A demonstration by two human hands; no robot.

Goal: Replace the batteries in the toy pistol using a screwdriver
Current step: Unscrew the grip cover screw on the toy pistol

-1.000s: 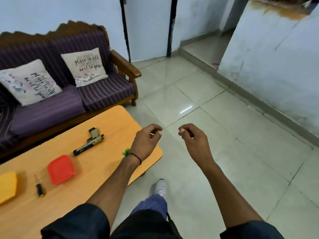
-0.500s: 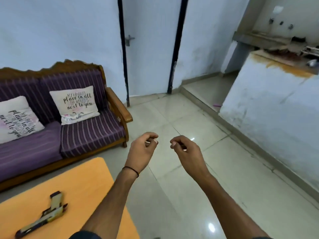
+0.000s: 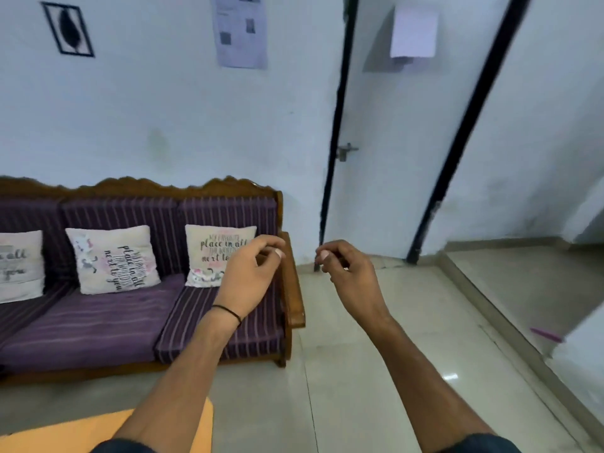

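Note:
Both of my hands are raised in front of me over the floor. On my left hand (image 3: 251,273) the fingers curl in toward the thumb, and a black band circles its wrist. My right hand (image 3: 346,273) has the same pose, about a hand's width to the right. I see nothing held in either hand. The toy pistol, the screwdriver and the batteries are out of view. Only a corner of the orange table (image 3: 98,433) shows at the bottom left, partly behind my left forearm.
A purple striped sofa (image 3: 98,322) with a wooden frame and three printed cushions stands along the left wall. A white door (image 3: 392,158) with a latch is straight ahead. Glossy floor tiles (image 3: 392,354) spread to the right, with a raised step (image 3: 490,305).
The view has tilted up and swung left. The pistol and most of the table have dropped out of frame. Both hands keep the same curled pose, now slightly further apart.

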